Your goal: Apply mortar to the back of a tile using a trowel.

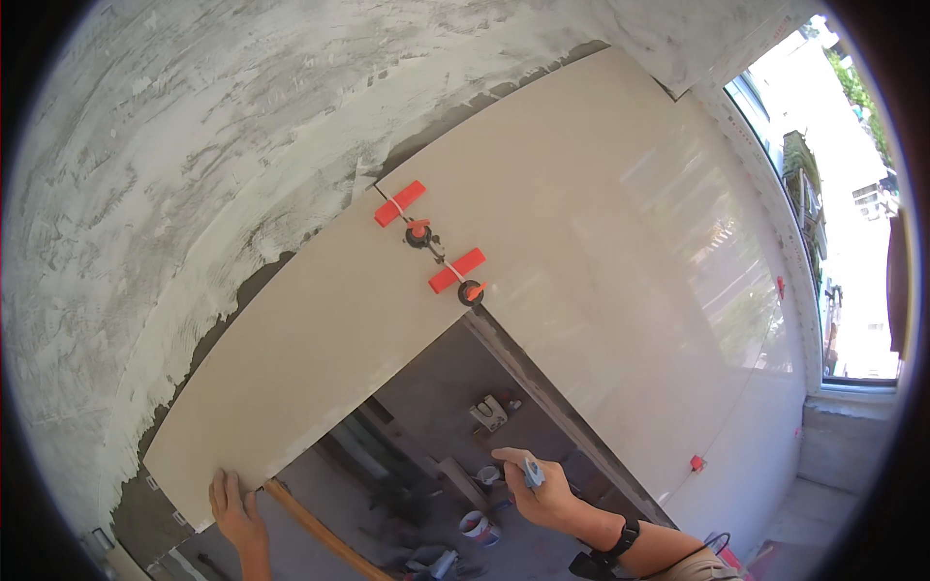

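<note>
My left hand (235, 508) rests its spread fingertips on the lower left edge of a beige tile (276, 368) above a doorway. A wooden batten (325, 523) runs down from that edge beside the hand. My right hand (538, 499), with a black watch on the wrist, is closed around a small grey-blue tool (533, 473) in front of the opening. Higher up, two red suction tile levellers (457, 272) with black cups straddle the joint between this tile and the larger glossy tile (659, 271) to the right.
Rough grey plaster (174, 126) surrounds the tiles at upper left, with dark adhesive along their edge. Through the doorway are a white bucket (479, 527) and assorted objects on the floor. A window (852, 223) is at right, and a small red clip (697, 464) sits on the right tile.
</note>
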{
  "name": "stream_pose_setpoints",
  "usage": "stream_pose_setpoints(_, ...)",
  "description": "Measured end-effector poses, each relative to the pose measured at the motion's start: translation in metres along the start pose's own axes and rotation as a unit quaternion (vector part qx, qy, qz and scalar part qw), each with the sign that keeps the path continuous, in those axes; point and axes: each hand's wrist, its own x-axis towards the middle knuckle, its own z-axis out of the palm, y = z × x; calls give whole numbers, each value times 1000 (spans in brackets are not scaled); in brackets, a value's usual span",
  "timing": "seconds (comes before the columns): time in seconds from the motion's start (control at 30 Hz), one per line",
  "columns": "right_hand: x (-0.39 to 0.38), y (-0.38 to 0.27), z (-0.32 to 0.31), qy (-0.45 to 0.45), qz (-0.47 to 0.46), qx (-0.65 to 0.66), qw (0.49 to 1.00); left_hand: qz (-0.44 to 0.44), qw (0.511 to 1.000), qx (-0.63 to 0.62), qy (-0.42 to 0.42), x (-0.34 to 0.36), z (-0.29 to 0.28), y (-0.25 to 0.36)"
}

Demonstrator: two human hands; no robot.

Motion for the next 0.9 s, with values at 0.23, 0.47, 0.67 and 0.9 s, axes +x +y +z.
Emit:
stream_pose_setpoints(0.23,-23,11,-5,-16,89,60,994,2,1000,18,-16,0,0,-1)
stream_pose_setpoints(0.47,-29,16,37,-134,57,30,989,14,1000,21,13,1,0,6)
stream_pose_setpoints(0.67,-9,-24,130,-191,41,99,976,17,998,50,43,0,0,-14)
stream_pose_setpoints(0.9,7,-45,244,-147,-112,54,981,23,998,-13,64,-7,7,-33)
